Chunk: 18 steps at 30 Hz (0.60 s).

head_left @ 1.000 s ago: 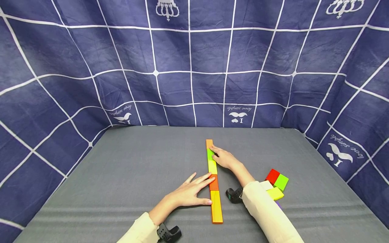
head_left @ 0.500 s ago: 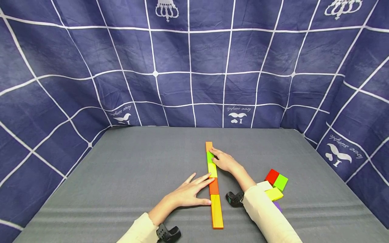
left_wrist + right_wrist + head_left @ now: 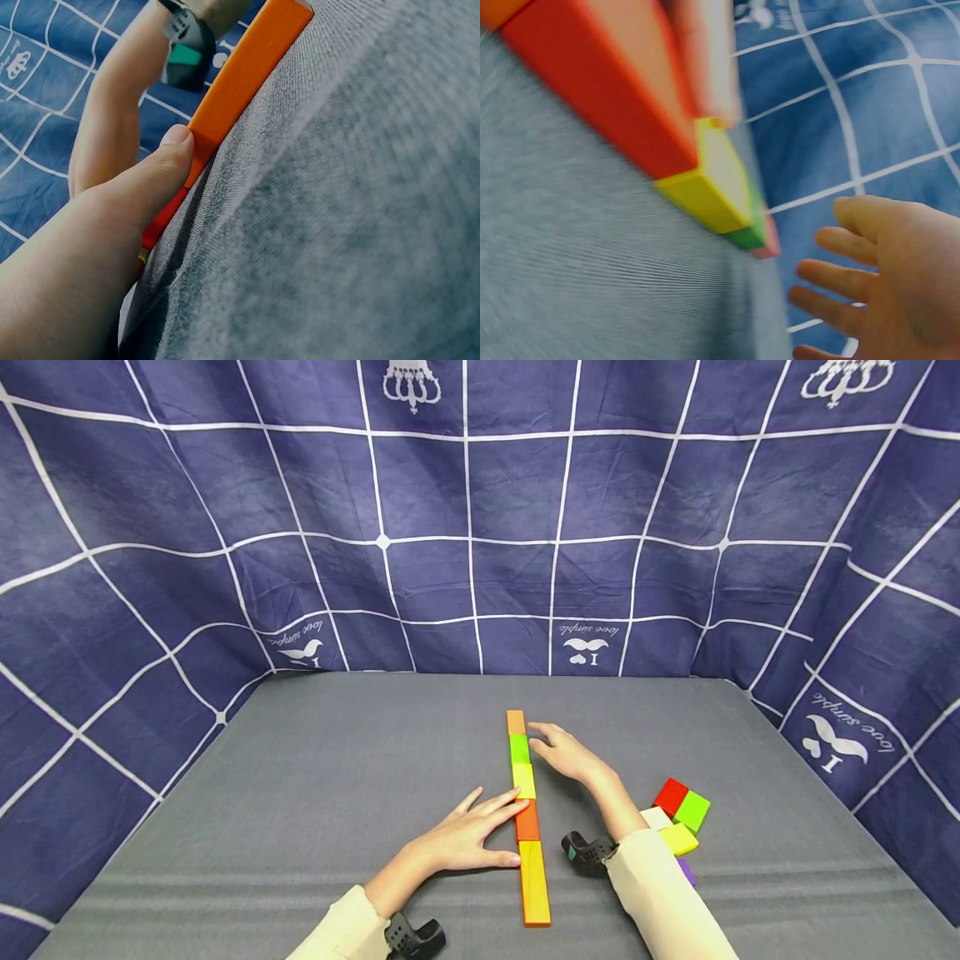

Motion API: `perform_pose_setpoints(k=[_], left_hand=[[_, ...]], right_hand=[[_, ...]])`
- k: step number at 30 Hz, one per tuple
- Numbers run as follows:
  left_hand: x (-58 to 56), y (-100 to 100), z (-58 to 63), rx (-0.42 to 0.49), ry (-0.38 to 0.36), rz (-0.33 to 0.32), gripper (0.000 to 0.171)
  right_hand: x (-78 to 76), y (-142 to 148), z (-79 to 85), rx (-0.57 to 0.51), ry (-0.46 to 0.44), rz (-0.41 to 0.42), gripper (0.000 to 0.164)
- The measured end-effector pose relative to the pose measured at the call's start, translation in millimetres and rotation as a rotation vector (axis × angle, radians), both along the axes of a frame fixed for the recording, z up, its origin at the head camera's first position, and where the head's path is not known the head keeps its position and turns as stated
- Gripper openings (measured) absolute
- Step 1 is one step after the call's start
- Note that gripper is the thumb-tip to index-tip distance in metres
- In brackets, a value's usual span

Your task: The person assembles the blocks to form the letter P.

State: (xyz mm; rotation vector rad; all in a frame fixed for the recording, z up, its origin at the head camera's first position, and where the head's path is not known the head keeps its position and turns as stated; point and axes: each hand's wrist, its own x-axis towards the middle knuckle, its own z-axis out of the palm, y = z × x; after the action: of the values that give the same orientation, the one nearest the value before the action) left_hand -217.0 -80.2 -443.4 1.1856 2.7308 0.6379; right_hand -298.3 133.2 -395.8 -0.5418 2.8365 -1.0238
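A straight row of blocks runs away from me on the grey cloth. From far to near come an orange block [image 3: 516, 722], a green block [image 3: 520, 749], a yellow block [image 3: 523, 779], a red-orange block [image 3: 528, 825] and a long orange-yellow block [image 3: 535, 885]. My left hand [image 3: 463, 845] lies spread at the row's left, fingertips on the yellow and red-orange blocks. Its thumb [image 3: 171, 154] touches the long block's side in the left wrist view. Beside the far end, my right hand [image 3: 566, 755] holds nothing; the right wrist view shows its fingers apart from the row.
Right of my right forearm sits a loose group: a red block [image 3: 671, 795], a green block [image 3: 692, 812], a white block [image 3: 656, 817], a yellow block [image 3: 679, 839] and a partly hidden purple block [image 3: 687, 872]. A blue checked curtain [image 3: 517, 577] hangs behind the table.
The row first slid slightly toward me with my right hand on its far part. Since then my right hand has come off it to the right. My left hand has stayed nearly still.
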Motion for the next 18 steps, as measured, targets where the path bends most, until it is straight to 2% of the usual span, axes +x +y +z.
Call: perform_pose_setpoints(k=[7, 18], left_hand=[[0.5, 0.1, 0.8, -0.001, -0.009, 0.001, 0.072], [0.9, -1.2, 1.1, 0.004, 0.007, -0.006, 0.072]], right_hand=[[17.3, 16.2, 14.5, 0.057, 0.000, 0.007, 0.043], [51.3, 57.4, 25.8, 0.206, 0.155, -0.025, 0.038]])
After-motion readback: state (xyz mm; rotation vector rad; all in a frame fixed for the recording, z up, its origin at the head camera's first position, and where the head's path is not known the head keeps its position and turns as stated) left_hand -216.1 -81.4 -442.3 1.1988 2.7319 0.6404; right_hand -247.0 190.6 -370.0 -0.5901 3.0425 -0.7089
